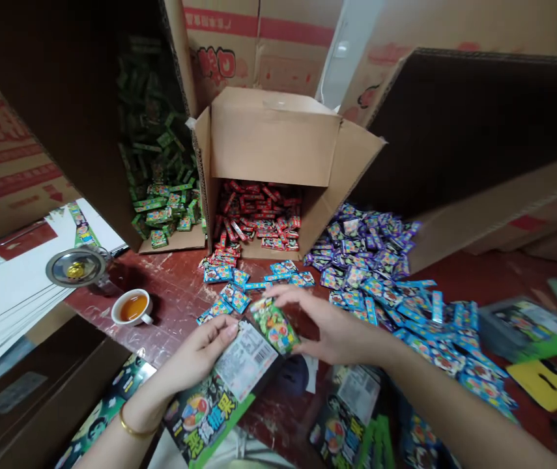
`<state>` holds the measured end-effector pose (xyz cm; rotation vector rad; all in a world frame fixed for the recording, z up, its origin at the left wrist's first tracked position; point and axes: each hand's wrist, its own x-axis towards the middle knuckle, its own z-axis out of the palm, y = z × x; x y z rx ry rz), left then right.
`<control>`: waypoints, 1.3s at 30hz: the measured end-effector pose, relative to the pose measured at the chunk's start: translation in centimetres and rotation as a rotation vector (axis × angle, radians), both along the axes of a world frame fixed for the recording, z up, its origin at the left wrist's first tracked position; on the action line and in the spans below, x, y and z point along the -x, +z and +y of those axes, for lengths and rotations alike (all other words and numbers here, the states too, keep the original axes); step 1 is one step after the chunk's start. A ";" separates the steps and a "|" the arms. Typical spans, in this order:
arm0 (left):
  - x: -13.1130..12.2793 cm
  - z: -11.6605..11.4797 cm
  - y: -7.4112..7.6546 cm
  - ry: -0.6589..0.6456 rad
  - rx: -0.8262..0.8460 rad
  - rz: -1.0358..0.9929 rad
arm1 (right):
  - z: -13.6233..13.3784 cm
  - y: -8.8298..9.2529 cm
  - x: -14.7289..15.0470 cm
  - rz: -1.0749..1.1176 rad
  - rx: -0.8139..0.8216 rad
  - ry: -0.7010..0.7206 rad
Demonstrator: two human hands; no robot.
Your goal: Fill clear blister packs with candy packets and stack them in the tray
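My left hand [204, 348] grips a black candy box [222, 391] with colourful printing, a white label and a green edge. The box is tilted, its upper end toward my right hand. Between the thumb and fingers of my right hand [331, 326] is a small green candy packet [274, 327], right at that end of the box. Whether part of the packet sits inside the box I cannot tell. Blue candy packets [234, 298] lie on the red table just beyond my hands. Another black candy box [349, 417] lies below my right forearm.
Cardboard cartons on their sides hold green packets [161, 208], red packets [258, 212] and purple packets [366, 244]. More blue packets [454, 339] spread right. A cup of tea [132, 307] and a glass pot [77, 268] stand left. A yellow piece [548, 384] lies far right.
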<state>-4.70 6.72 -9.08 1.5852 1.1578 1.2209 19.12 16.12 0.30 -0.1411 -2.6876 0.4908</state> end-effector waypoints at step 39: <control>-7.3 1.0 -6.8 0.284 -0.013 -0.388 | 2.6 -9.9 2.1 0.583 0.772 -0.493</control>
